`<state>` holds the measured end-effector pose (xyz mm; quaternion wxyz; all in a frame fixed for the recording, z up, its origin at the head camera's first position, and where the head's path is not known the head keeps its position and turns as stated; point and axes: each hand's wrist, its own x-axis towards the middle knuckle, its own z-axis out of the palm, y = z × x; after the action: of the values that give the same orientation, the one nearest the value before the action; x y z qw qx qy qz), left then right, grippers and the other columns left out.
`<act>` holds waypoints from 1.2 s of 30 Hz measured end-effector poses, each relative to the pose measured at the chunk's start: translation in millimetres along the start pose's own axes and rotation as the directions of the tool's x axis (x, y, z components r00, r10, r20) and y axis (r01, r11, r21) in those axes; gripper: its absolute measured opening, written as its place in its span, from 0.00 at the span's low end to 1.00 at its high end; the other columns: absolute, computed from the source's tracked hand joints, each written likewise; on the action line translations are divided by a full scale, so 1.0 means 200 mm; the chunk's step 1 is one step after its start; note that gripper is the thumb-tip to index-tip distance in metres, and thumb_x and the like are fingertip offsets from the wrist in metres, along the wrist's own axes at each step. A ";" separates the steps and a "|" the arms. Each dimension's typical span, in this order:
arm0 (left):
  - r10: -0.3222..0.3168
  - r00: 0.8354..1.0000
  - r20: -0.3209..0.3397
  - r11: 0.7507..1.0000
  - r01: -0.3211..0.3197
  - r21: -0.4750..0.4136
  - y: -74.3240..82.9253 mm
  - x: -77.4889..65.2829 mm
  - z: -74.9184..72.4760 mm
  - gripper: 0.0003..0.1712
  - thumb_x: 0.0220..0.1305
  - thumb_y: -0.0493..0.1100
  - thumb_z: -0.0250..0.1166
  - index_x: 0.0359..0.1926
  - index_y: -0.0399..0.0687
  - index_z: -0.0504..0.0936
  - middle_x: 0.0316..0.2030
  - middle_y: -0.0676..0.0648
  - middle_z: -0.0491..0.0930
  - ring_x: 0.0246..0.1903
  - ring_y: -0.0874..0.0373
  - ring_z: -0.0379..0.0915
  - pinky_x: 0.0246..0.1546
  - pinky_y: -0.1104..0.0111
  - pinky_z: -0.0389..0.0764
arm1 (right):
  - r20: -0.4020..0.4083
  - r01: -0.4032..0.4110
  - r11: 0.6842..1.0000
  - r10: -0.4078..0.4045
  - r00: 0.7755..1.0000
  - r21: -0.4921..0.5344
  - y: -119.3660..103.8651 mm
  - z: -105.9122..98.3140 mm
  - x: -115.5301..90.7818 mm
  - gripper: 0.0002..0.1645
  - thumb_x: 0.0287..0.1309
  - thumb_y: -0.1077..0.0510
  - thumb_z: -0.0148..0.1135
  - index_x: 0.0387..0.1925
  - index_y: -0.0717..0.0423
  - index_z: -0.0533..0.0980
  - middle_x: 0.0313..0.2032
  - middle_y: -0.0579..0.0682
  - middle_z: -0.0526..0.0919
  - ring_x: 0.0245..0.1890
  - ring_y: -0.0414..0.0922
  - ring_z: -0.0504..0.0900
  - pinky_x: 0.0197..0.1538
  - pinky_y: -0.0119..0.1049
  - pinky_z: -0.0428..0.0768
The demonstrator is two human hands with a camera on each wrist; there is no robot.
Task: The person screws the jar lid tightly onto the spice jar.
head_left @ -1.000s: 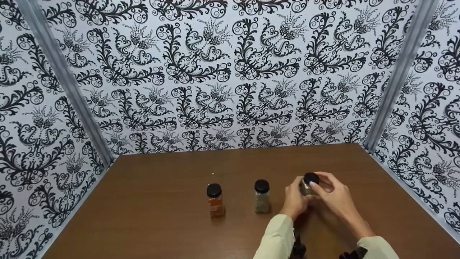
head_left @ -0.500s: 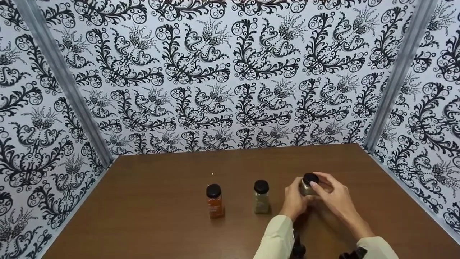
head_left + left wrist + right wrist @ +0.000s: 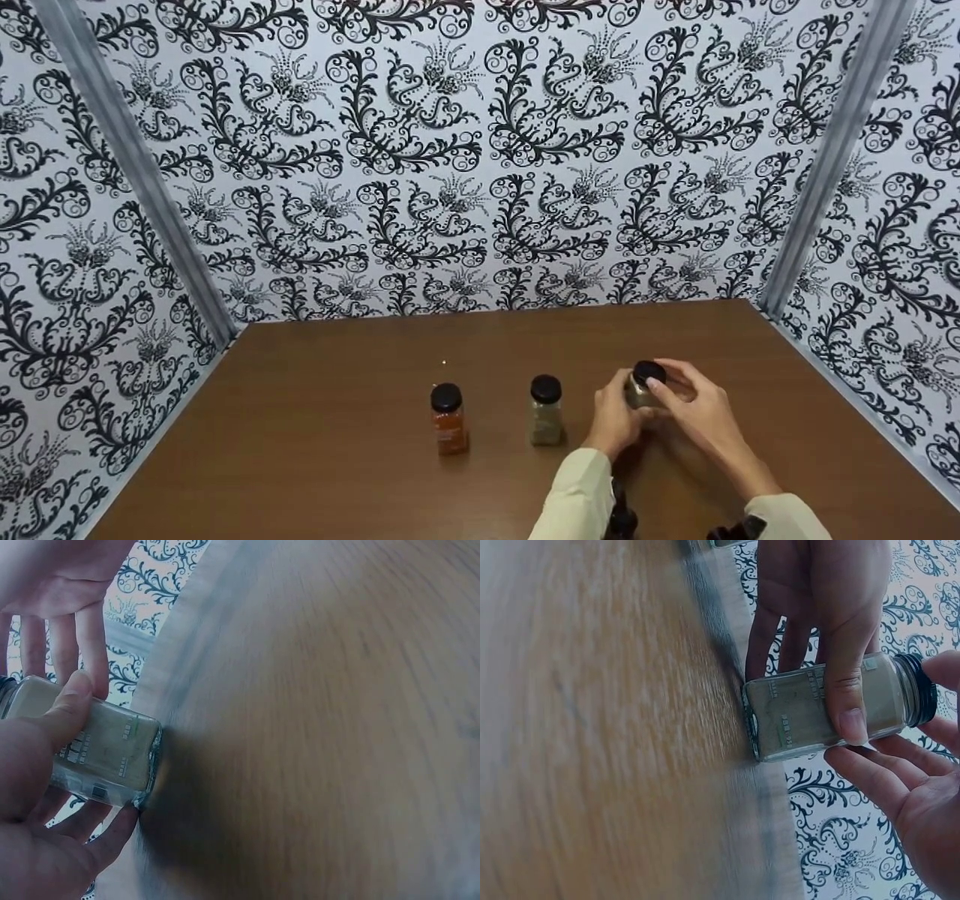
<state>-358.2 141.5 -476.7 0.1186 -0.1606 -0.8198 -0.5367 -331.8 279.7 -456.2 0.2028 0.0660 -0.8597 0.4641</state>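
Observation:
A glass spice jar with a grey-brown powder inside and a black lid is upright on the right part of the table, its base at or close to the surface. My left hand grips the jar's body; in the left wrist view its thumb lies across the printed side. From the other side, my right hand holds the lid, with the thumb against it in the right wrist view. The right hand's other fingers extend behind the lid and beside the glass.
To the left stand a spice jar with green-grey contents and another with orange-red contents, both black-lidded. Patterned black-and-white walls enclose the brown table at the back and sides. A tiny pale speck lies behind the orange-red jar.
Both hands keep the same hold on the jar at the same place. The other two jars have not moved.

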 end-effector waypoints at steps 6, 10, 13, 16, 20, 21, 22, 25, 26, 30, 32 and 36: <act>0.003 1.000 -0.002 1.000 -0.003 -0.006 0.00 0.00 0.00 0.26 0.49 0.37 0.79 0.50 0.53 0.81 0.45 0.52 0.87 0.45 0.64 0.81 0.45 0.74 0.79 | 0.007 -0.017 1.000 0.017 1.000 -0.012 0.00 0.00 0.00 0.28 0.67 0.45 0.63 0.64 0.50 0.74 0.58 0.59 0.83 0.46 0.21 0.78 0.48 0.17 0.76; 0.025 1.000 -0.013 1.000 -0.025 0.011 0.00 0.00 0.00 0.26 0.48 0.39 0.80 0.50 0.52 0.81 0.45 0.52 0.88 0.46 0.63 0.82 0.46 0.74 0.80 | -0.010 0.006 1.000 -0.006 1.000 0.006 0.01 0.00 0.00 0.25 0.67 0.50 0.64 0.62 0.53 0.76 0.57 0.61 0.83 0.45 0.20 0.77 0.47 0.15 0.76; 0.045 0.999 -0.026 0.999 -0.044 0.025 -0.01 0.00 0.01 0.27 0.46 0.40 0.81 0.49 0.51 0.82 0.45 0.50 0.88 0.46 0.62 0.82 0.46 0.74 0.80 | -0.017 0.007 1.000 -0.006 1.000 0.028 0.01 0.00 0.01 0.23 0.66 0.51 0.65 0.58 0.57 0.78 0.55 0.61 0.84 0.44 0.21 0.79 0.46 0.15 0.77; 0.048 0.998 -0.031 0.999 -0.047 0.026 -0.01 0.00 0.01 0.27 0.46 0.40 0.81 0.49 0.51 0.82 0.45 0.50 0.88 0.46 0.62 0.82 0.46 0.74 0.80 | -0.012 -0.015 1.000 0.015 1.000 0.024 0.01 0.00 0.01 0.24 0.66 0.50 0.65 0.57 0.57 0.77 0.55 0.62 0.84 0.43 0.22 0.79 0.46 0.17 0.77; 0.045 0.998 -0.035 0.999 -0.044 0.027 -0.01 0.00 0.01 0.28 0.46 0.40 0.81 0.50 0.51 0.82 0.45 0.50 0.88 0.46 0.62 0.82 0.46 0.74 0.79 | 0.002 -0.034 0.999 0.034 0.999 0.007 0.00 0.00 0.01 0.27 0.66 0.46 0.65 0.60 0.55 0.75 0.56 0.61 0.84 0.44 0.21 0.79 0.48 0.18 0.77; 0.044 0.998 -0.035 0.999 -0.043 0.027 -0.01 0.00 0.01 0.28 0.46 0.40 0.81 0.50 0.51 0.82 0.45 0.50 0.88 0.46 0.62 0.82 0.46 0.74 0.79 | 0.003 -0.029 1.000 0.029 1.000 0.007 0.00 0.00 0.01 0.27 0.66 0.47 0.64 0.61 0.55 0.75 0.56 0.60 0.84 0.44 0.21 0.79 0.48 0.18 0.77; 0.042 0.999 -0.035 0.999 -0.041 0.027 -0.01 0.00 0.00 0.28 0.45 0.40 0.81 0.50 0.51 0.82 0.45 0.50 0.88 0.46 0.62 0.82 0.46 0.74 0.79 | 0.003 -0.023 1.000 0.023 1.000 0.012 0.00 0.01 0.01 0.27 0.66 0.47 0.64 0.62 0.54 0.75 0.56 0.60 0.84 0.45 0.21 0.79 0.48 0.17 0.77; 0.038 0.999 -0.031 0.999 -0.038 0.023 -0.01 -0.01 0.00 0.28 0.46 0.40 0.81 0.50 0.51 0.82 0.45 0.50 0.88 0.45 0.62 0.82 0.45 0.75 0.79 | -0.011 0.007 1.000 -0.006 1.000 0.026 0.01 0.01 0.01 0.24 0.67 0.51 0.64 0.61 0.55 0.76 0.56 0.61 0.84 0.46 0.21 0.78 0.48 0.15 0.76; 0.038 0.999 -0.030 0.999 -0.037 0.027 -0.01 -0.01 0.00 0.28 0.46 0.40 0.81 0.50 0.51 0.81 0.45 0.50 0.88 0.45 0.63 0.82 0.45 0.75 0.79 | -0.016 0.016 0.999 -0.015 1.000 0.032 0.01 0.01 0.01 0.23 0.66 0.52 0.64 0.60 0.56 0.77 0.56 0.61 0.84 0.46 0.21 0.78 0.48 0.15 0.76; 0.034 0.999 -0.023 0.999 -0.034 0.022 -0.01 -0.01 0.00 0.27 0.47 0.39 0.80 0.50 0.51 0.81 0.46 0.50 0.88 0.46 0.62 0.82 0.46 0.74 0.79 | -0.013 0.007 1.000 -0.007 1.000 0.028 0.01 0.01 0.01 0.22 0.66 0.50 0.64 0.58 0.56 0.78 0.56 0.61 0.84 0.46 0.22 0.79 0.48 0.15 0.76; 0.028 0.999 -0.019 1.000 -0.028 0.014 -0.01 -0.01 0.00 0.26 0.49 0.35 0.78 0.50 0.51 0.81 0.46 0.50 0.87 0.46 0.61 0.82 0.46 0.73 0.80 | -0.001 -0.013 1.000 0.013 1.000 0.004 0.01 0.01 0.01 0.25 0.66 0.47 0.64 0.59 0.55 0.76 0.57 0.60 0.83 0.49 0.29 0.82 0.47 0.15 0.76; 0.019 1.000 -0.011 1.000 -0.019 -0.007 0.00 -0.01 0.00 0.27 0.49 0.29 0.74 0.51 0.51 0.81 0.46 0.49 0.87 0.46 0.61 0.82 0.46 0.73 0.80 | 0.021 -0.029 0.999 0.030 0.999 -0.033 0.01 0.00 0.00 0.30 0.67 0.43 0.62 0.64 0.53 0.73 0.60 0.59 0.81 0.55 0.49 0.84 0.47 0.14 0.74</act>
<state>-357.1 140.8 -477.1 0.1275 -0.1660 -0.8156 -0.5395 -333.0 280.9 -458.0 0.1879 0.0551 -0.8701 0.4524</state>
